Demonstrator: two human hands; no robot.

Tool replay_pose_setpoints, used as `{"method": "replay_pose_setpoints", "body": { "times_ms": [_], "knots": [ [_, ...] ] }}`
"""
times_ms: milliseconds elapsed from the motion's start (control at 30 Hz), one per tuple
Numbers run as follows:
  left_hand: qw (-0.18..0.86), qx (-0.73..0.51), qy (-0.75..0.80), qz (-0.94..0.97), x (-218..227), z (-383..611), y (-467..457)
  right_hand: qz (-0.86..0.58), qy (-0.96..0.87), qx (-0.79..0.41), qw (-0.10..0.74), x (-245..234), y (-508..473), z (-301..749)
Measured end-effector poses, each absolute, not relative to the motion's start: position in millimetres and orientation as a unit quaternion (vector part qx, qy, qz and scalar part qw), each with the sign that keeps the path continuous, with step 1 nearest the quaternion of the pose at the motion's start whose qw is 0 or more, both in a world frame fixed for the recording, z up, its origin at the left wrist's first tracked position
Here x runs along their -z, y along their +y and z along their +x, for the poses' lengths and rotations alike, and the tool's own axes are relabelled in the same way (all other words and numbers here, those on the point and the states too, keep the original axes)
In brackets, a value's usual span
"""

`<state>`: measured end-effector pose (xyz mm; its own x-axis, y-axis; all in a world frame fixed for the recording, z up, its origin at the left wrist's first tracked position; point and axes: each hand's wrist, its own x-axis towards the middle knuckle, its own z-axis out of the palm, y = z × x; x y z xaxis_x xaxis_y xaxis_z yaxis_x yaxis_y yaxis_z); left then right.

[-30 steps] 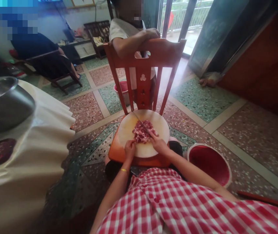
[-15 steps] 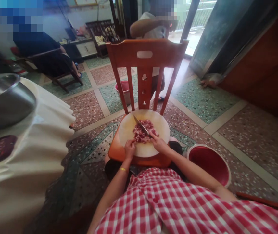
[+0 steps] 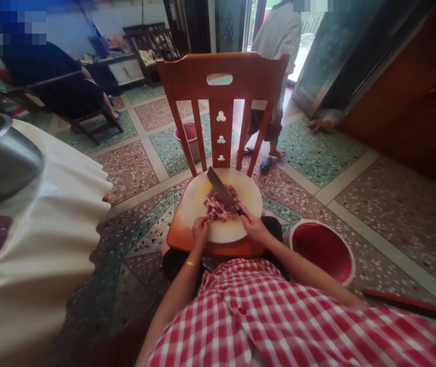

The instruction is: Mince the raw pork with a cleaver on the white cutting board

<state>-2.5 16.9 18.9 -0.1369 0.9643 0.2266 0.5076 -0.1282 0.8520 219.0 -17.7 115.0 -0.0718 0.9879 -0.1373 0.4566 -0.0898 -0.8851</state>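
Observation:
On the seat of a wooden chair lies a round, pale cutting board. A heap of chopped raw meat is spread over its middle. My right hand grips the handle of a broad-bladed kitchen knife, whose blade slants up and left across the meat, its broad side showing. My left hand rests at the board's near left edge with its fingers curled in beside the meat. What those fingers pinch, if anything, is too small to see.
A red-lined bucket stands on the floor at right; another red bucket is behind the chair. At left, a metal basin sits on a cloth-covered table. One person stands near the doorway; another sits at far left.
The knife blade has turned, so more of its broad side shows. My left hand stays by the meat. The person behind the chair has moved right, towards the doorway. The view has shifted slightly.

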Motion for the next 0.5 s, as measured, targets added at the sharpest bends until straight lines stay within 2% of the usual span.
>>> {"method": "replay_pose_setpoints", "body": {
  "times_ms": [100, 200, 367, 500],
  "knots": [
    [0.246, -0.441, 0.612, 0.608, -16.4, -1.7, 17.5, -0.586, -0.445, -0.534, 0.415, -113.9, -49.3, 238.7],
    [0.241, -0.438, 0.609, 0.616, -13.1, -1.5, 18.9, -0.587, -0.321, -0.578, 0.468, -95.8, -79.2, 255.6],
    [0.23, -0.433, 0.611, 0.621, -13.3, -1.2, 20.0, -0.598, -0.254, -0.605, 0.461, -61.0, -73.5, 251.9],
    [0.23, -0.431, 0.614, 0.619, -16.3, -0.8, 19.5, -0.587, -0.322, -0.6, 0.438, -58.4, -24.9, 232.3]
  ]
}}
